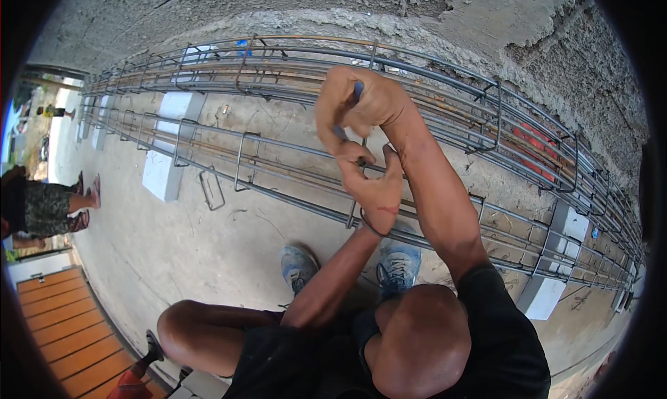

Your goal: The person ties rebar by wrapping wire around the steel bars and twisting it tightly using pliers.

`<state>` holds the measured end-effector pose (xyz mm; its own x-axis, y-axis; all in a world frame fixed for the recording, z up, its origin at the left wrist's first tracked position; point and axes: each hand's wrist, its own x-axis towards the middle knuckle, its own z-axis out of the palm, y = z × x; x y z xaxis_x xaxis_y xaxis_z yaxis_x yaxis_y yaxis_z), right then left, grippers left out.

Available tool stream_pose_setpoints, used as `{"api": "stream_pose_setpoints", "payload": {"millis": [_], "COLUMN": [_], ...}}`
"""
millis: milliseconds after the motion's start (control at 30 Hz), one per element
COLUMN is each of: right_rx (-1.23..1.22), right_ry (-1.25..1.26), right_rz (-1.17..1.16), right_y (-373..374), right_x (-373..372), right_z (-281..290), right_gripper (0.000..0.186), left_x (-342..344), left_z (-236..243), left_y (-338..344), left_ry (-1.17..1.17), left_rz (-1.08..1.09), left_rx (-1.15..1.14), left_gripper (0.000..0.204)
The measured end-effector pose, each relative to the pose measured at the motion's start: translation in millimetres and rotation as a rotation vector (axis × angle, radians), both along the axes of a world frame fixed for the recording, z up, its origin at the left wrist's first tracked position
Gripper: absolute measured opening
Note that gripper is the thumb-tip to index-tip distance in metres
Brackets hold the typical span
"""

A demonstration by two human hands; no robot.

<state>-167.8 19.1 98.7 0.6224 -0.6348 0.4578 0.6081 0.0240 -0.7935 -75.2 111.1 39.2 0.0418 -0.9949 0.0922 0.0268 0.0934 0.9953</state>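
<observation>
concrete floor [222, 239] underlies the rebar cage [295, 203]; your right hand [375, 103] clamps a bluish handle [358, 90], your left hand [375, 187] i can't read; its slipping could scrape you.

Conc. floor [253, 235], white blocks [161, 173], loose rect. metal loop [217, 208], wire bits [237, 210] nr. it

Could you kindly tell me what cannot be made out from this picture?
All in the head view:
Blue object in the right hand: mostly hidden by that hand's grip, so its kind is unclear.
Whether the left hand holds anything: the hand itself hides this.
Red thing: partly covered by the steel rebar cage.
Person at the left: cut off by the dark rim.
</observation>
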Motion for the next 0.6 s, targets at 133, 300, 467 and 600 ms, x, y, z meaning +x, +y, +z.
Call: {"api": "stream_pose_setpoints", "payload": {"millis": [133, 300, 467, 600], "right_rx": [0.042, 0.021, 0.205, 0.12], "right_ry": [-0.038, -0.116, 0.109, 0.401], "right_rz": [0.447, 0.217, -0.674, -1.033], "right_y": [-32, -17, 8, 28], "right_x": [7, -20, 5, 37], "right_z": [0, -5, 14, 19], "right_gripper": [0.032, 0.037, 0.045, 0.045], "left_x": [17, 26, 12, 0], "left_z": [-4, -7, -13, -33], "left_y": [7, -48, -60, -52], "left_ry": [-0.149, -0.021, -0.078, -0.27], "left_rz": [-0.013, -0.431, -0.512, 0.118], "left_rx": [-0.297, -0.11, 0.148, -0.416], "left_gripper": [0.049, 0.046, 0.028, 0.027]}}
